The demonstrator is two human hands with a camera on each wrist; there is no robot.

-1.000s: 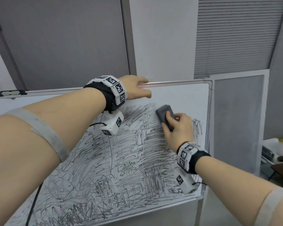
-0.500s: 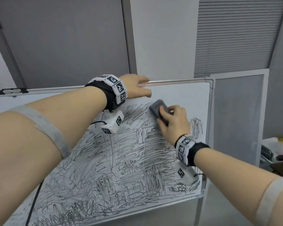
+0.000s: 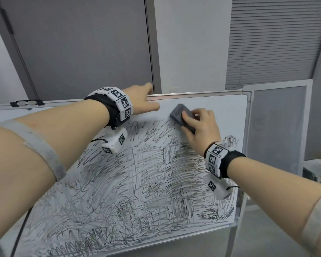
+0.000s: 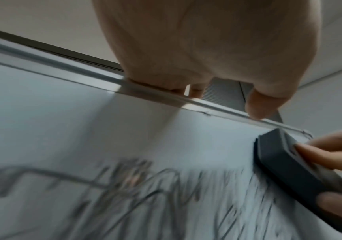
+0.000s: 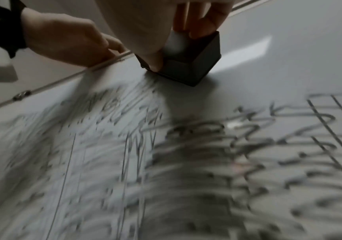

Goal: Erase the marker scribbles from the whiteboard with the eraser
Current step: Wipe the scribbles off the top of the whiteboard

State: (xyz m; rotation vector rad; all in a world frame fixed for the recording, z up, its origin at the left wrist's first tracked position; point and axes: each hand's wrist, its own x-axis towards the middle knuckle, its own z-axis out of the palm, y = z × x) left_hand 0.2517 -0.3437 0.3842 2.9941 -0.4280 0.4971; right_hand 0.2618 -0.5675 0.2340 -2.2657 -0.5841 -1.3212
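— Setting: office or meeting room, most likely.
— Evidence?
— Large white aluminium-framed whiteboard on a stand (image 3: 208, 101), covered in black marker scribbles (image 3: 137, 182). Plain grey wall panels (image 3: 78, 45) behind. Closed grey slatted window blind (image 3: 274, 39) at upper right. Grey framed partition screen (image 3: 274, 125) beside the board.

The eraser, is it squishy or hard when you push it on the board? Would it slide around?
The eraser looks like a firm block: its edges stay straight under the right hand. It probably glides easily, since the whiteboard looks smooth and shiny. It seems light, as just the fingers hold it.
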